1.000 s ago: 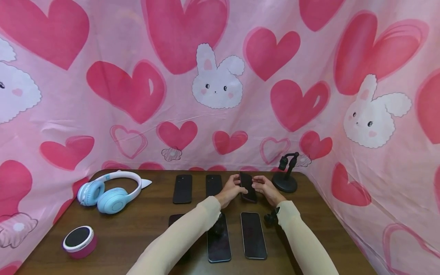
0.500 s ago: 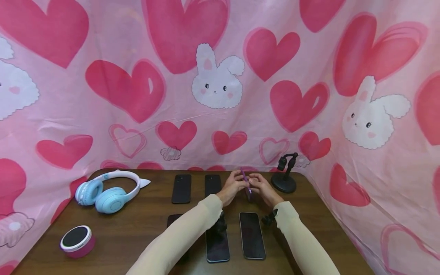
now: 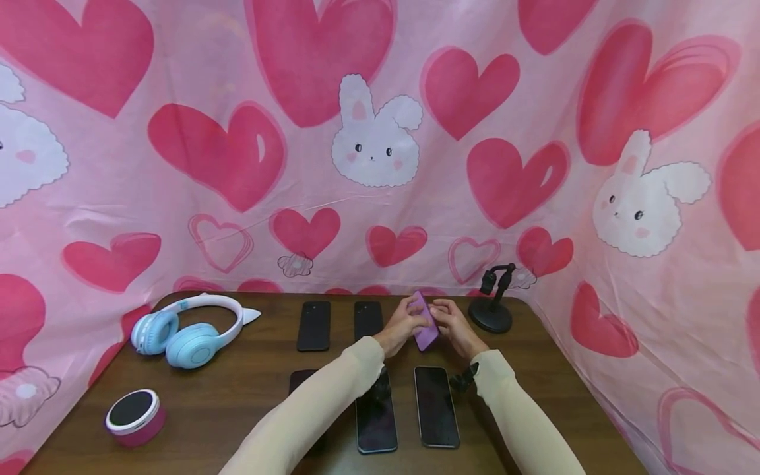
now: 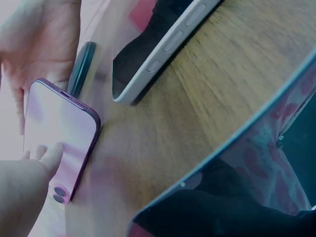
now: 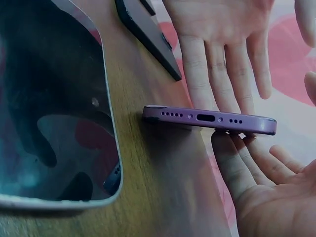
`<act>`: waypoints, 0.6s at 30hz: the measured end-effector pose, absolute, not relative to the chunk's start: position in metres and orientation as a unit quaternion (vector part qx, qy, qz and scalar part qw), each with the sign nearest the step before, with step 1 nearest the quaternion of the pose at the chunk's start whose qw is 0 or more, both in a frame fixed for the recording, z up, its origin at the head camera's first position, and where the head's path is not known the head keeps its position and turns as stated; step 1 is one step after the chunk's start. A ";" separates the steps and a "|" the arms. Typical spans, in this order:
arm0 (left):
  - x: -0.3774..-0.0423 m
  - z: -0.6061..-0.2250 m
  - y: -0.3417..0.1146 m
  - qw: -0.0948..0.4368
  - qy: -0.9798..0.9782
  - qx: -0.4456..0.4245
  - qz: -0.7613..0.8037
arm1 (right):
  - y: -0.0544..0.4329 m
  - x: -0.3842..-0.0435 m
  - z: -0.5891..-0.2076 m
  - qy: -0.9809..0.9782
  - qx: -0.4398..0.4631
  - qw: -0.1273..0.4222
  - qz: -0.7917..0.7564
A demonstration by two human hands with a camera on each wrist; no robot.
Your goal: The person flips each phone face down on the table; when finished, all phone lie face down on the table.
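Observation:
A purple smartphone [image 3: 425, 323] is held up between my two hands over the far part of the table, tilted, back uppermost. My left hand [image 3: 401, 328] lays extended fingers on the purple back. My right hand [image 3: 460, 326] touches the other side with fingertips, its fingers only slightly bent. In the right wrist view the phone's purple bottom edge [image 5: 212, 119] faces the camera, my left hand [image 5: 222, 49] above it and my right hand [image 5: 266, 192] below. The twin camera lenses [image 4: 59, 194] show in the left wrist view. The screen side is hidden.
Two black phones [image 3: 313, 326] [image 3: 368, 318] lie face down at the back. Nearer are screen-up phones [image 3: 436, 406] [image 3: 377, 425], one more partly under my left sleeve. Blue headphones [image 3: 192, 345] and a round pink-white device [image 3: 135, 417] lie left; a black stand [image 3: 491, 313] stands right.
The phone has turned over between my hands: first its dark screen showed, then its thin purple edge, now its purple back. My hands stay in nearly the same place.

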State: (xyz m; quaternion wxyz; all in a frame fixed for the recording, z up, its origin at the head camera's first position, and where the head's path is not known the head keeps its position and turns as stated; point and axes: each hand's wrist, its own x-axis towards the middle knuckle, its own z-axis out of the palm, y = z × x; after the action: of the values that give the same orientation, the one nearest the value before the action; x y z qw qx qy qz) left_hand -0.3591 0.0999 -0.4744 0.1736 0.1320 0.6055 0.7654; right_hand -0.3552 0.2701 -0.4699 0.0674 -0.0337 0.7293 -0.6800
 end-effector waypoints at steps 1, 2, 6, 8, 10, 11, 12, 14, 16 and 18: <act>-0.359 -0.474 0.100 0.173 0.608 0.134 0.763 | 0.270 -0.356 -0.470 0.729 -0.033 0.067 -0.680; -0.360 -0.475 0.099 0.174 0.610 0.134 0.761 | 0.270 -0.356 -0.470 0.728 -0.030 0.067 -0.681; -0.361 -0.479 0.098 0.176 0.618 0.128 0.755 | 0.270 -0.357 -0.471 0.728 -0.019 0.064 -0.682; -0.361 -0.482 0.096 0.178 0.626 0.115 0.750 | 0.270 -0.358 -0.472 0.729 -0.014 0.063 -0.681; -0.361 -0.484 0.094 0.174 0.641 0.102 0.741 | 0.271 -0.357 -0.473 0.730 -0.010 0.062 -0.681; -0.361 -0.486 0.093 0.171 0.651 0.096 0.734 | 0.271 -0.357 -0.474 0.730 -0.009 0.062 -0.680; -0.361 -0.486 0.091 0.167 0.661 0.090 0.726 | 0.272 -0.357 -0.474 0.730 -0.009 0.063 -0.680; -0.361 -0.488 0.089 0.162 0.680 0.080 0.711 | 0.273 -0.356 -0.475 0.730 -0.005 0.063 -0.680; -0.361 -0.488 0.088 0.159 0.692 0.077 0.700 | 0.274 -0.356 -0.477 0.728 -0.001 0.062 -0.682; -0.362 -0.488 0.088 0.157 0.697 0.074 0.696 | 0.275 -0.356 -0.477 0.728 0.001 0.063 -0.682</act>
State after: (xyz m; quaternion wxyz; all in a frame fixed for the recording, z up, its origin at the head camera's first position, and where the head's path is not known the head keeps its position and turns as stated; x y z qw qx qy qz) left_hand -0.3617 0.0878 -0.4881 0.1573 0.0741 0.6967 0.6960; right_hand -0.3563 0.2751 -0.4771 0.0632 0.0008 0.7284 -0.6823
